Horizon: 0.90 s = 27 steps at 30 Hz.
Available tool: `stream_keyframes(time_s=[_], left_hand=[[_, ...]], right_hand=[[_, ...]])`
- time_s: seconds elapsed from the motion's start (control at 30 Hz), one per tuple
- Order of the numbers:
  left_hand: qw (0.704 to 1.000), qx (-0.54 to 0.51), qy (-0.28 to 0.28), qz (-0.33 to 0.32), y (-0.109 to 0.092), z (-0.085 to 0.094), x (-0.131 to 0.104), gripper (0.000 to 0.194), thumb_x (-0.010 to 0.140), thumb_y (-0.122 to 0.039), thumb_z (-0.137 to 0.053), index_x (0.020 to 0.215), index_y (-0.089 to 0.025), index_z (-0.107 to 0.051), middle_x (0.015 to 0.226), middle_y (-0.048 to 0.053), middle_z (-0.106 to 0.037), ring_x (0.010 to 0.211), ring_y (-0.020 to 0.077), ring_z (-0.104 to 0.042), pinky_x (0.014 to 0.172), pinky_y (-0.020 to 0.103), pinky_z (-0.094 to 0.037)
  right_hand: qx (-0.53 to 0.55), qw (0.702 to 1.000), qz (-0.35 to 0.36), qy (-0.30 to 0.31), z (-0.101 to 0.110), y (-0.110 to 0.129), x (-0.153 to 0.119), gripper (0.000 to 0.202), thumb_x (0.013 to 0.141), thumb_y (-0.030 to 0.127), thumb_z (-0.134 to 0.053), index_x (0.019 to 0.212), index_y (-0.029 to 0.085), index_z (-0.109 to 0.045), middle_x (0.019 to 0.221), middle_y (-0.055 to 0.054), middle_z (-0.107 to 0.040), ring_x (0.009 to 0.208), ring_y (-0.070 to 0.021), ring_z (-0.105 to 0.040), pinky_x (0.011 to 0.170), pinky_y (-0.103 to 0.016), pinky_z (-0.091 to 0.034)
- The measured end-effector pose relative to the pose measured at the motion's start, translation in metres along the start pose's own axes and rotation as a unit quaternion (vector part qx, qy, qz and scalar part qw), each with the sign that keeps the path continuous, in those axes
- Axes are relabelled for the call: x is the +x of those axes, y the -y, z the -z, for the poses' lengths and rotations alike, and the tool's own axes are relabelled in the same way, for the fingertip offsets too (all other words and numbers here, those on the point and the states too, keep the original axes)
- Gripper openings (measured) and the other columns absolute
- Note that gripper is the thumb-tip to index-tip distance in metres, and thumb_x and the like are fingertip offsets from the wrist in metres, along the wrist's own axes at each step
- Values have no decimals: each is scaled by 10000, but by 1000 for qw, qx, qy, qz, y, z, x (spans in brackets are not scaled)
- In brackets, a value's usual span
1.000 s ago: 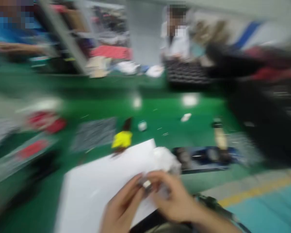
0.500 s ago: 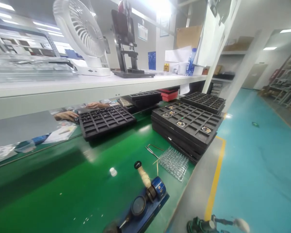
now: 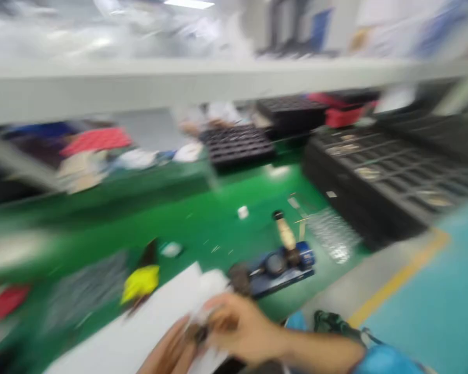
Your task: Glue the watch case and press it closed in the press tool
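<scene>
My left hand (image 3: pixel 169 348) and my right hand (image 3: pixel 242 327) meet at the bottom centre, both smeared by motion. Their fingers close around a small dark piece (image 3: pixel 200 332), too blurred to name. Under and beside them lies a white sheet (image 3: pixel 140 330), with a crumpled white patch near my right fingertips. Just beyond my right hand sits a blue bench tool (image 3: pixel 275 267) with a pale wrapped handle and a dark round knob. A yellow object (image 3: pixel 140 283) with a dark end lies past the sheet on the left.
On the green bench (image 3: pixel 203 195) lie a small white cap (image 3: pixel 242 212) and a clear bumpy sheet (image 3: pixel 333 234). Stacked black compartment trays (image 3: pixel 359 192) stand at right. Above runs a white shelf (image 3: pixel 179 83). Across the bench, a co-worker's hands (image 3: pixel 193 127) are by a black tray (image 3: pixel 237 145).
My view has swung left and down, with the bench tool and trays shifting. Both my hands have come into view at the bottom, with the white sheet and yellow object.
</scene>
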<state>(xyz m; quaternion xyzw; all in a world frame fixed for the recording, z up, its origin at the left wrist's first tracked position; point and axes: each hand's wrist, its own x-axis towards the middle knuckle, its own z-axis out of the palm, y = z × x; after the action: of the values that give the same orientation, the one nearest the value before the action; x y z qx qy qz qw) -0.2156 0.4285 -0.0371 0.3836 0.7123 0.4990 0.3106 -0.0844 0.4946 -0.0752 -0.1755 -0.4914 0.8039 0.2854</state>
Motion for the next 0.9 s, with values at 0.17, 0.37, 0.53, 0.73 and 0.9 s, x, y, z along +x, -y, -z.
stream_keyframes(time_s=[0.17, 0.37, 0.53, 0.73, 0.9], left_hand=[[959, -257, -29, 117, 30, 40, -58, 718, 755, -531, -953, 1340, -184, -722, 1103, 118, -809, 962, 266, -770, 835, 370, -671], [924, -377, -1, 58, 31, 55, -56, 545, 858, -265, -909, 1370, -263, -721, 1070, 58, -793, 908, 163, -750, 810, 257, -626], [920, -381, 17, 93, 41, 72, -63, 711, 827, -259, -937, 1469, -239, -634, 1083, 64, -801, 920, 189, -785, 856, 289, -624], [915, -392, 15, 97, 46, 84, -63, 677, 837, -223, -926, 1446, -205, -631, 923, 17, -828, 881, 167, -808, 870, 255, -623], [910, -408, 15, 77, 47, 86, -64, 631, 836, -192, -920, 1410, -242, -664, 964, 8, -816, 856, 148, -800, 847, 249, -638]], right_hand=[[96, 989, -96, 56, -12, -16, -3, 449, 970, 439, -810, 1355, 302, -622, 1108, -24, -776, 877, -107, -712, 782, -194, -532], [88, 989, -117, 37, -28, -16, 2, 339, 962, 350, -830, 1289, 316, -750, 985, -24, -788, 777, -102, -705, 707, -175, -556], [102, 985, -139, 11, -49, -17, 9, 333, 909, 381, -883, 1228, 342, -796, 818, 9, -753, 735, -87, -708, 693, -137, -561], [97, 983, -153, 7, -65, -18, 14, 322, 898, 417, -887, 1207, 372, -810, 782, 11, -738, 698, -75, -690, 663, -123, -544], [80, 984, -157, 11, -70, -17, 17, 320, 910, 424, -875, 1221, 391, -805, 777, 10, -747, 698, -75, -698, 680, -122, -550]])
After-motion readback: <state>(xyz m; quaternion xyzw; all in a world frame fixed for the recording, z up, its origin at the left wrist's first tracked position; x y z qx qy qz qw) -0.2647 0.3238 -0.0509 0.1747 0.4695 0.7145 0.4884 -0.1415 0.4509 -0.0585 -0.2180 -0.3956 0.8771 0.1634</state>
